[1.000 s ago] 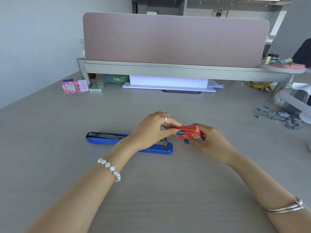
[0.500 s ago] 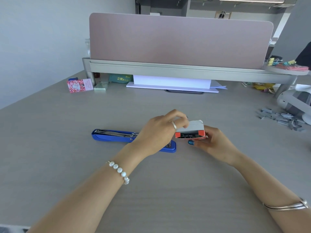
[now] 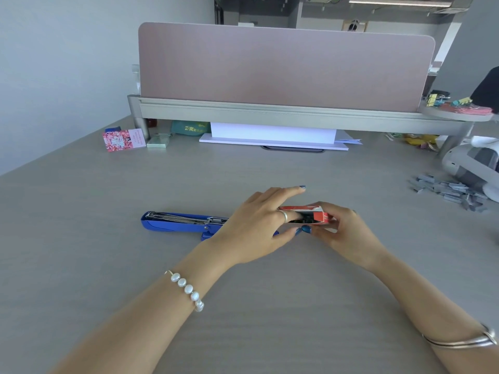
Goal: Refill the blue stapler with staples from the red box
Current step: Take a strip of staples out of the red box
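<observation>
The blue stapler (image 3: 172,224) lies flat on the desk, swung open, with its metal staple channel facing up. Its right end is hidden behind my left hand (image 3: 256,228). My right hand (image 3: 348,230) holds the small red box (image 3: 314,215) just right of the stapler, with the open end turned to the left and dark staples showing inside. Fingers of my left hand reach into that open end; the index finger is stretched out above the box. Whether they pinch staples is hidden.
A heap of loose grey staple strips (image 3: 448,191) lies at the right, beside a white device (image 3: 475,163). At the back stand a pink divider (image 3: 283,66) on a grey shelf, a white paper stack (image 3: 272,136) and a pink card (image 3: 122,140).
The box's flap has been opened and its open end turned to the left. My left fingers have moved from the flap into the opening. The stapler has not moved.
</observation>
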### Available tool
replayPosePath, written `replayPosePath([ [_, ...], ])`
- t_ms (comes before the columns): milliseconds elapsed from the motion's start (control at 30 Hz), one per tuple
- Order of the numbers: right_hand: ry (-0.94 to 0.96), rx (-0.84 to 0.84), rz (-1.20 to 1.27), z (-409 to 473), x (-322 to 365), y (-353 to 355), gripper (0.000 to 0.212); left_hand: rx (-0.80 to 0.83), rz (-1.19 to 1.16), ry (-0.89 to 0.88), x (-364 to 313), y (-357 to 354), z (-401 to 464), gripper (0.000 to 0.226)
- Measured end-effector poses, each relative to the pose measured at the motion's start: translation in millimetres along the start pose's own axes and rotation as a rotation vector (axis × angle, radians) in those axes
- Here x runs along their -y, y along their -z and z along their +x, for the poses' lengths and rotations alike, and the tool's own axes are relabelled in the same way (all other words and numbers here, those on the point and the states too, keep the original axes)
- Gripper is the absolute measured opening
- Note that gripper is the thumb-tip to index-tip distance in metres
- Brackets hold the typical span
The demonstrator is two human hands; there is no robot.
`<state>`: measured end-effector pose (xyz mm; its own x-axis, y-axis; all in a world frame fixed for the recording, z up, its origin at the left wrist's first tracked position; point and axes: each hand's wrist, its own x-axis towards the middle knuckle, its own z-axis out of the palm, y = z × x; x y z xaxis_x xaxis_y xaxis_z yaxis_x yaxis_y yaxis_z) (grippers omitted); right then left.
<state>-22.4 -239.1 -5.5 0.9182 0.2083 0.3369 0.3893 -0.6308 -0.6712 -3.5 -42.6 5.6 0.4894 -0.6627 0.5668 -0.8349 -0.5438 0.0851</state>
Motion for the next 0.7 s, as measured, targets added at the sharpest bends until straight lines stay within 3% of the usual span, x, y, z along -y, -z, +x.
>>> replayPosePath([
  [500,-0.021,0.009,-0.021,-1.8,3.8,1.5,0.026,-0.151,-0.177,0.054,3.2,-4.1,1.0,0.013],
  [700,-0.036,-0.007,-0.021,-2.5,4.6,5.1,0.02,-0.193,-0.297,0.137,0.9,-1.3,0.9,0.022],
])
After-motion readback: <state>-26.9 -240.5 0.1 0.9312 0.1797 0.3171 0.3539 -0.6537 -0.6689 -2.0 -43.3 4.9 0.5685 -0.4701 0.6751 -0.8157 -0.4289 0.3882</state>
